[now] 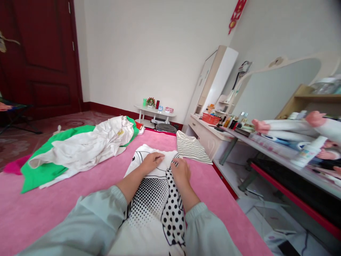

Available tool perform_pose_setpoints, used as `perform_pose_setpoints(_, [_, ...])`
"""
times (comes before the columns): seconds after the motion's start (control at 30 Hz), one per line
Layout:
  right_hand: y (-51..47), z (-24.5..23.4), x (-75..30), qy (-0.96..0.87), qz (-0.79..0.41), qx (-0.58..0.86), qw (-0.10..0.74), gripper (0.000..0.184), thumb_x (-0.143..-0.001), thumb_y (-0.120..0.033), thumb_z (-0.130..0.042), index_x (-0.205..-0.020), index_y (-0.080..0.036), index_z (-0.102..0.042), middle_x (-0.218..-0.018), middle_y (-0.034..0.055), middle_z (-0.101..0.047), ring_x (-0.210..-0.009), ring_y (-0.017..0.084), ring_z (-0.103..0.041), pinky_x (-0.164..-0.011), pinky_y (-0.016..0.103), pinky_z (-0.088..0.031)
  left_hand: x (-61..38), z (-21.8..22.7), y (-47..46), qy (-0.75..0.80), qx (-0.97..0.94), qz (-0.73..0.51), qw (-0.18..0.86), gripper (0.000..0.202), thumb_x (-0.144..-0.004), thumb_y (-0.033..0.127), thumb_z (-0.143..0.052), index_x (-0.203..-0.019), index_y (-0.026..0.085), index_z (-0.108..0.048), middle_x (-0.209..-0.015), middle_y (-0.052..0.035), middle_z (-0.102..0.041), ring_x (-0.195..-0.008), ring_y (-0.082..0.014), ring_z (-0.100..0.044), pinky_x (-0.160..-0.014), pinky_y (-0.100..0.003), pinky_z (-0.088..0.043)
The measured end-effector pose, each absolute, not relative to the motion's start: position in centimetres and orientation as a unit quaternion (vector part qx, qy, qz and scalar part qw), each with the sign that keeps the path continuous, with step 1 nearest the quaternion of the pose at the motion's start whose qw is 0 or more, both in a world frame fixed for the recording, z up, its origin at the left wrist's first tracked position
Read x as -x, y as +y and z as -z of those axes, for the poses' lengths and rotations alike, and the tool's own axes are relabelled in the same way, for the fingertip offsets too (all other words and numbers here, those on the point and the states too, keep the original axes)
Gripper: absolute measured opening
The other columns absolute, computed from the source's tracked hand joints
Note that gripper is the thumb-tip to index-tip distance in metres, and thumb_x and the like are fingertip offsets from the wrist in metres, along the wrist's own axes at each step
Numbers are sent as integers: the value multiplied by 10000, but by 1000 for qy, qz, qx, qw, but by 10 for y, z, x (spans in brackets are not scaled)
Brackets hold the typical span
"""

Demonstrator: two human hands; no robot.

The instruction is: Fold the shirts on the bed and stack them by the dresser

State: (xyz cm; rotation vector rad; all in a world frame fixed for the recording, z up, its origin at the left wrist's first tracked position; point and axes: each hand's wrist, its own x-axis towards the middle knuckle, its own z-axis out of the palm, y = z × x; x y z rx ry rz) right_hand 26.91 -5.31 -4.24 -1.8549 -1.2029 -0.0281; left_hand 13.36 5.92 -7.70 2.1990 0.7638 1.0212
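A white garment with black dots and lines [151,192] lies stretched out in front of me on the pink bed cover [213,199]. Across its upper part rests my left hand [152,163], fingers extended flat on the cloth and pointing right. At the garment's upper right edge, my right hand [181,171] has its fingers bent over the dotted fabric, gripping it. Just beyond, a striped top [191,146] lies flat. To the left is a heap with a white crumpled garment [90,144] on top of a green cloth [39,174].
A dressing table with a mirror [287,89] and an orange basket [211,118] stands on the right. Nearer is a cluttered desk [277,151] with a white bottle [309,152]. A low white table [154,111] is by the far wall; a dark red door [39,53] is at left.
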Motion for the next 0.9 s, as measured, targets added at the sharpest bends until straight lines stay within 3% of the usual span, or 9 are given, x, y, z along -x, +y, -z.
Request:
perform_pose_setpoints(0.07, [-51,42,-258,-529,24,750,396,257,-768,-201,-519,-957,-198,-693,-1083,102,-644,-1019,266,-530,-906,413,-380,-132,72,55,303,-802,-409,314,422,-887,388,-468,-1221,163,-592,-1042,-67,-682,-925,-201,-630,-884,-339,-482])
perform_pose_setpoints(0.17, [-55,44,-235,-647,28,684,334,269,-780,-158,-508,-971,-211,-690,-1072,70,-656,-1010,221,-547,-899,351,-391,-130,63,48,292,-773,-480,294,513,-906,414,-447,-1375,205,-430,-1247,-85,-573,-1028,-198,-587,-901,-350,-476])
perform_pose_setpoints(0.27, [-60,46,-221,-715,23,627,310,264,-741,-138,-549,-948,-211,-696,-1016,55,-677,-981,212,-562,-883,339,-398,-129,57,44,248,-807,-476,247,386,-933,410,-402,-1221,240,-595,-1356,-52,-493,-1211,-205,-470,-1034,-372,-375])
perform_pose_setpoints(0.33, [-59,47,-224,-712,-8,611,345,243,-741,-123,-522,-870,-209,-708,-927,36,-699,-895,191,-593,-829,310,-426,-129,57,43,227,-849,-423,221,396,-954,385,-350,-983,229,-713,-1194,-39,-621,-1202,-206,-474,-1061,-377,-336])
perform_pose_setpoints(0.4, [-55,47,-240,-673,-44,614,410,252,-769,-141,-469,-797,-211,-709,-855,19,-712,-808,168,-617,-768,279,-456,-131,57,42,229,-877,-383,180,413,-953,353,-349,-844,225,-727,-989,-36,-697,-1153,-216,-505,-1057,-403,-324])
perform_pose_setpoints(0.57, [-40,46,-314,-482,-72,643,590,235,-727,-215,-476,-824,-169,-685,-843,53,-719,-807,190,-648,-774,304,-496,-135,53,32,219,-909,-350,56,171,-857,301,-535,-802,228,-680,-933,-27,-690,-1130,-244,-503,-1095,-493,-186])
perform_pose_setpoints(0.63, [-36,47,-341,-469,-75,654,589,222,-697,-230,-514,-819,-159,-685,-836,60,-719,-807,205,-651,-792,328,-495,-137,50,28,188,-921,-339,47,169,-861,288,-528,-796,205,-660,-897,-43,-677,-1047,-222,-542,-1054,-436,-271])
perform_pose_setpoints(0.73, [-31,51,-362,-485,-81,655,574,219,-671,-255,-561,-816,-154,-691,-839,62,-721,-826,217,-650,-814,347,-488,-138,48,26,169,-929,-324,54,246,-898,295,-473,-752,173,-629,-788,-50,-643,-833,-184,-575,-874,-340,-402])
perform_pose_setpoints(0.9, [-24,60,-356,-503,-96,651,561,238,-688,-305,-585,-828,-147,-693,-824,65,-711,-745,196,-633,-737,321,-494,-142,51,30,194,-924,-323,58,353,-921,305,-429,-628,169,-570,-652,-28,-578,-687,-154,-538,-724,-279,-399])
